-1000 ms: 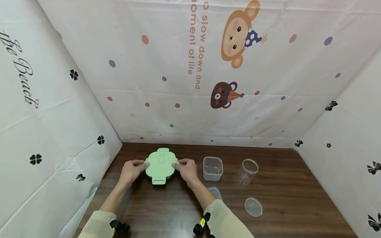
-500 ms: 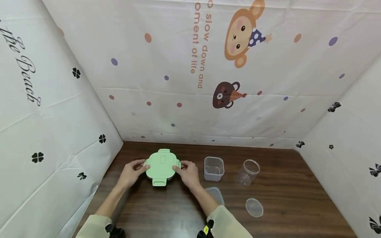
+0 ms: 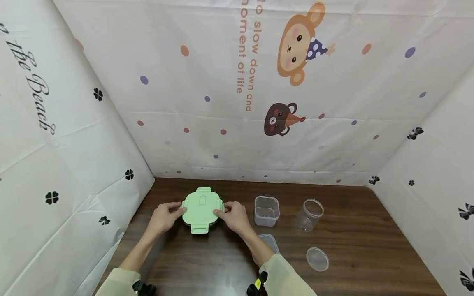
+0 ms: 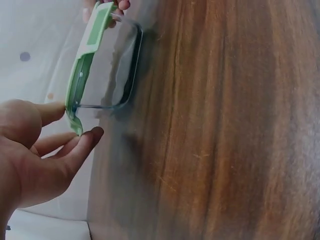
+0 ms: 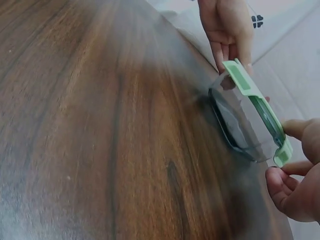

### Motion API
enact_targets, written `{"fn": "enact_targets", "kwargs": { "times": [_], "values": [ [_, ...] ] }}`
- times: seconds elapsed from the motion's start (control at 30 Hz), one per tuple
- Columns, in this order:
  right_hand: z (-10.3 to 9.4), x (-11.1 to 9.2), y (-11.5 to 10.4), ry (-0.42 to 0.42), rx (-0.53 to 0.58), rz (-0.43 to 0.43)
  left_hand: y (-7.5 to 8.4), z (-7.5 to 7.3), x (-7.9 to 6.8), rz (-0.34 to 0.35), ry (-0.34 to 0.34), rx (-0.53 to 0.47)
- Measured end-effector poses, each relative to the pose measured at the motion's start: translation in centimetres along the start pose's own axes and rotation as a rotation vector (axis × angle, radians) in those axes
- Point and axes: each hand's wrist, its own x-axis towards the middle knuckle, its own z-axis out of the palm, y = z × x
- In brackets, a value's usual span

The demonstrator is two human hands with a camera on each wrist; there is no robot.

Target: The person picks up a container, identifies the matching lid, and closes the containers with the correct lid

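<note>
Tabs on your lidded box point near and far; its nearly square outline makes a long axis hard to tell. Its pale green lid faces up above clear walls, far left on the counter. Your left hand and right hand pinch its sides.

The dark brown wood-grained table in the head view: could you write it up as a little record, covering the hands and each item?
Left hand: pinches left edge of pale green rounded-square lid
Right hand: pinches that lid's right edge
Under lid: clear see-through box
Right of box: open clear square tub
Farther right: open clear round jar
Nearer the person: flat clear round lid; flat clear square-cornered lid, partly hidden by right forearm
Surface: dark brown wood-grained table
</note>
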Motion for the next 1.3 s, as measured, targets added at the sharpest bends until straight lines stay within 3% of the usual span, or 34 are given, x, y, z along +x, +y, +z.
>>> {"fn": "enact_targets", "kwargs": {
  "times": [0.5, 0.73, 1.3],
  "values": [
    [0.1, -0.2, 0.5, -0.018, 0.092, 0.068, -0.6, 0.4, -0.6, 0.012, 0.017, -0.096],
    [0.6, -0.6, 0.0, -0.005, 0.144, 0.103, -0.5, 0.5, -0.6, 0.013, -0.008, -0.115],
    [1.1, -0.5, 0.3, 0.024, 0.179, 0.1, 0.2, 1.2, -1.2, -0.034, -0.011, -0.127]
  ]
}}
